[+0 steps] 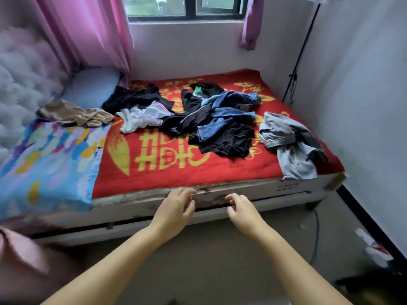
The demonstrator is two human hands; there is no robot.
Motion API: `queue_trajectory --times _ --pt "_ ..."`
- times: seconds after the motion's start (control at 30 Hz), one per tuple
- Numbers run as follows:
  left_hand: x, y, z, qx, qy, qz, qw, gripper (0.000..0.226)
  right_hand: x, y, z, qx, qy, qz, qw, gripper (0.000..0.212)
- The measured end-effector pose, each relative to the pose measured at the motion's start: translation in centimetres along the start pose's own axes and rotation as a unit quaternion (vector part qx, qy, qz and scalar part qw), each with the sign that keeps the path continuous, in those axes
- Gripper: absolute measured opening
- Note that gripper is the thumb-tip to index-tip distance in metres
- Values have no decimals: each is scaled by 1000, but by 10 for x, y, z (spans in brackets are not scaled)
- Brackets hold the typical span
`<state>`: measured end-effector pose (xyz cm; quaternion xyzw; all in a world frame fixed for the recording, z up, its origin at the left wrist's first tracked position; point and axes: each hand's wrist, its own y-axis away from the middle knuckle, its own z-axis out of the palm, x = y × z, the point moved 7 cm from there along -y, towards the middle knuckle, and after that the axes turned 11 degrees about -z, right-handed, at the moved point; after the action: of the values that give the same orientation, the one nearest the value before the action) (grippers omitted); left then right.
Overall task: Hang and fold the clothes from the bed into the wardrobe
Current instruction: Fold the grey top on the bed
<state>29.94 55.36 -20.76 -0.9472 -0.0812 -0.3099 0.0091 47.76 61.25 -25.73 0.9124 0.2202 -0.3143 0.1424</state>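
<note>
Clothes (211, 119) beyond both empty hands.

A big red blanket (167, 172) with yellow shapes on it covers most of the mattress. Beside it, on the left, lies a bright sheet (48, 159) in blue, yellow and purple patches. A pale blue pillow (90, 86) sits at the far left corner, next to a soft grey puffy headboard (19, 84). Pink curtains (88, 31) hang by the window (189, 7) (green shows through the glass). A thin black stand (301, 53) leans up near the white wall (363, 84) on the right. A dark cable (316, 234) runs across the grey floor (209, 260)
</note>
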Motion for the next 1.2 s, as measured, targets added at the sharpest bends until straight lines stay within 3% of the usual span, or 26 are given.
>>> queue_trajectory --times 0.13,0.4,0.6,0.77,0.93,1.2 --pt "0 -44 39 -55 -5 -6 998 34 51 -13 0 -30 1 56 998 37" --pt "2 -199 64 -97 -40 -5 994 37 124 -122 -52 -59 18 127 990 37" --pt "43 -313 77 -103 -45 30 993 36 169 -194 -110 -23 14 154 988 35" --pt "80 -375 129 -149 -61 35 986 38 236 -230 -136 -33 -6 186 982 36" --pt "108 -452 181 -147 -40 -5 988 35 323 -276 -170 -79 -1 206 975 38" --pt "169 -574 323 -200 -30 -61 978 33 477 -394 -250 -116 74 199 970 38"
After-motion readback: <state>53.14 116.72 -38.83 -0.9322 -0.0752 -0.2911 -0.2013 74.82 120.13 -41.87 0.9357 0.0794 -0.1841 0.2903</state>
